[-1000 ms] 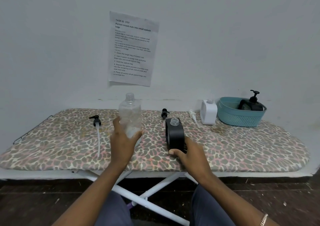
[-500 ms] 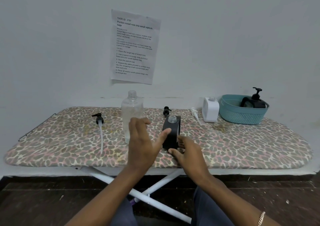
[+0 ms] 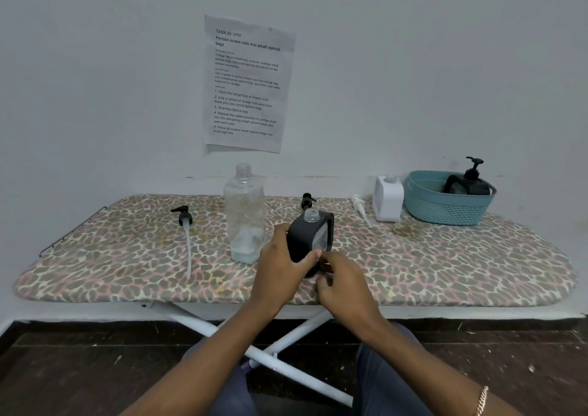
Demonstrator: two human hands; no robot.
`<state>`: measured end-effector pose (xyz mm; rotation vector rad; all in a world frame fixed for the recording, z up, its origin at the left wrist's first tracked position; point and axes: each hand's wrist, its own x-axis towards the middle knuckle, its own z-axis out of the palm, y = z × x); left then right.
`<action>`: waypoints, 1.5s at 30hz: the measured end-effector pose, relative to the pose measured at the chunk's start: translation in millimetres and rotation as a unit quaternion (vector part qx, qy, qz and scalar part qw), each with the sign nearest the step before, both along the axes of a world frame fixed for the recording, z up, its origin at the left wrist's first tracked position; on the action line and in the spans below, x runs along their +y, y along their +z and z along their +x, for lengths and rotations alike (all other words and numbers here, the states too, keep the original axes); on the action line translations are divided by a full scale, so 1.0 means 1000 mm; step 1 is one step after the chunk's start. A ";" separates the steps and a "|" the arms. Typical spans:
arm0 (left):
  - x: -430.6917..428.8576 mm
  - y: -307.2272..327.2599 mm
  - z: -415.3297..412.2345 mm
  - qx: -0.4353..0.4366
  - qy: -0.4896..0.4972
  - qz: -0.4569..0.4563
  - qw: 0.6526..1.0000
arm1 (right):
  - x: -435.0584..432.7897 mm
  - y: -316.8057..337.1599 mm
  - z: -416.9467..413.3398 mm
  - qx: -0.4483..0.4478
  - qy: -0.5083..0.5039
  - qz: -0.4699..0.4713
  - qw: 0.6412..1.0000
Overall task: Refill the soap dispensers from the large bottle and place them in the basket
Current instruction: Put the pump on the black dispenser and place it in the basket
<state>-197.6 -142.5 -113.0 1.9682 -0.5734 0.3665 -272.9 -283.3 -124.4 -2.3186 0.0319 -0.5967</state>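
A black soap dispenser [image 3: 310,237] with an open clear neck stands near the board's front edge. My left hand [image 3: 280,266] grips its left side, thumb across the front. My right hand [image 3: 343,282] holds its lower right corner. The large clear bottle [image 3: 244,215], uncapped and nearly empty, stands free just left of them. A black pump [image 3: 308,199] lies behind the dispenser. A white dispenser [image 3: 388,198] stands at the back right with a white pump [image 3: 359,204] beside it. The teal basket [image 3: 445,207] holds another black dispenser [image 3: 471,181].
Everything sits on a leopard-print ironing board [image 3: 127,256] against a white wall. A long black pump with a clear tube [image 3: 186,231] lies at the left. A printed sheet [image 3: 248,84] hangs on the wall. White board legs [image 3: 222,336] cross below.
My left hand let go of the large bottle, which now stands on the board, and moved right to grip the black dispenser. My right hand stayed on the dispenser.
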 end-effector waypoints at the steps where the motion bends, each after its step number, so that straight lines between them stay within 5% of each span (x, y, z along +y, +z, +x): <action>1: 0.001 0.000 0.001 -0.001 -0.002 -0.001 1.000 | -0.001 0.001 0.000 0.003 0.001 0.002 1.000; 16: 0.011 -0.009 0.015 0.038 -0.070 -0.045 0.996 | -0.056 0.105 0.069 -0.079 -0.069 0.079 0.991; 27: 0.014 -0.013 0.020 0.072 -0.097 -0.084 0.989 | -0.057 0.103 0.224 0.193 -0.015 0.026 0.981; 31: 0.015 -0.015 0.021 0.080 -0.095 -0.088 0.988 | -0.049 0.085 0.251 0.222 -0.047 -0.101 0.969; 35: 0.014 -0.015 0.021 0.082 -0.092 -0.086 0.989 | -0.046 0.075 0.265 0.246 -0.069 -0.133 0.958; 45: 0.015 -0.015 0.019 0.072 -0.093 -0.089 0.989 | -0.066 0.107 0.246 0.188 -0.004 0.109 0.976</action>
